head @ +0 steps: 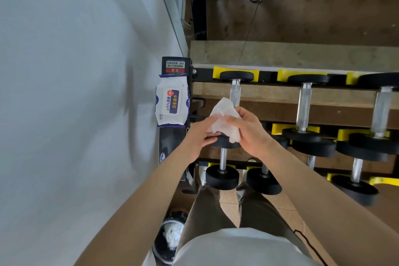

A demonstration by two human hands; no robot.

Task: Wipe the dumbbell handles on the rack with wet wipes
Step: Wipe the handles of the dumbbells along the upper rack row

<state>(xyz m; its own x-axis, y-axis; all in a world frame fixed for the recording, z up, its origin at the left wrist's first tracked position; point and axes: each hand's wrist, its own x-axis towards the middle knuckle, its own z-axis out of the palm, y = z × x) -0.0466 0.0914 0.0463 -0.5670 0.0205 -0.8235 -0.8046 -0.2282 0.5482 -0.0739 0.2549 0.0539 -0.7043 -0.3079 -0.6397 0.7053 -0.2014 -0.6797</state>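
A white wet wipe (224, 114) is held between my left hand (199, 136) and my right hand (250, 131), just in front of the leftmost top-tier dumbbell. That dumbbell's metal handle (235, 93) shows above the wipe; its near black head (225, 141) sits under my fingers. The wipe pack (172, 102) lies on top of the rack's left end post. More dumbbells with metal handles (304, 106) rest on the black rack (267, 75) in yellow cradles, on two tiers.
A white wall runs along the left. A mirror behind the rack reflects feet and dumbbells. A black bin (170, 237) with used white wipes stands on the floor by my left leg. Lower-tier dumbbells (222, 177) jut toward my legs.
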